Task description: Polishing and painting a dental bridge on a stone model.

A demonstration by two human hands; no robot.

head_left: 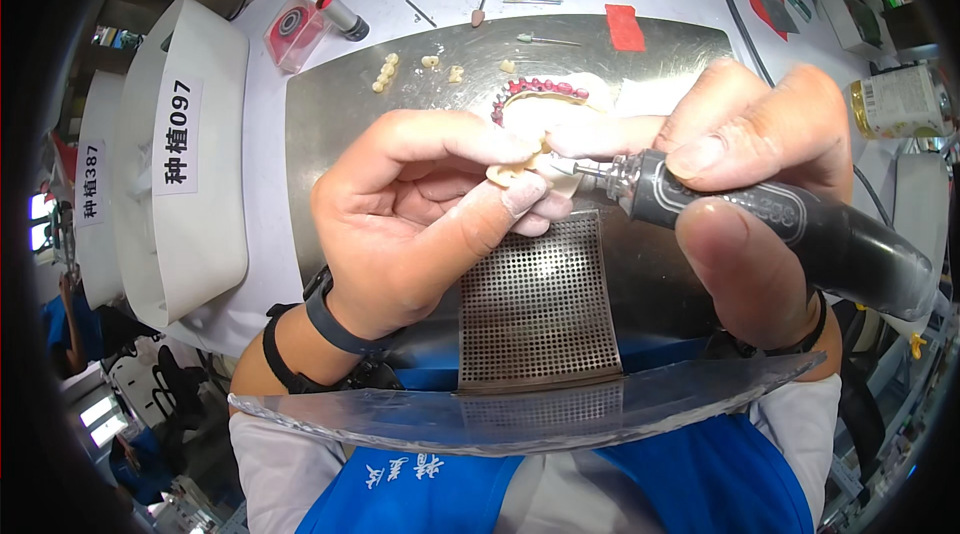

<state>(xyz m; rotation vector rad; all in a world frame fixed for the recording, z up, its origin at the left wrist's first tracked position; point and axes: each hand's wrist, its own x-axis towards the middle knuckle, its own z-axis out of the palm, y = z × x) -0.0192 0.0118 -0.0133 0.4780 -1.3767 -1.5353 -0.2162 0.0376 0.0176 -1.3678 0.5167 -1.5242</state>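
My left hand (405,209) pinches a small cream dental piece (506,174) between thumb and fingers. Much of that piece is hidden by the fingertips, so its exact shape does not show. In my right hand (765,134) lies a black rotary handpiece (840,239), gripped between thumb and fingers. Its thin bur (588,170) points left at the dental piece; whether the tip touches it I cannot tell. One right finger reaches across to the left fingertips. Just beyond the hands rests a pale dental model (545,114) with dark red teeth along its arch.
Several tooth pieces (385,72) and a loose bur (545,40) lie on the metal plate (330,114). Below the hands is a perforated metal grille (540,304), with a clear shield (530,419) nearer me. White bins (205,244) stand left, a jar (900,109) right.
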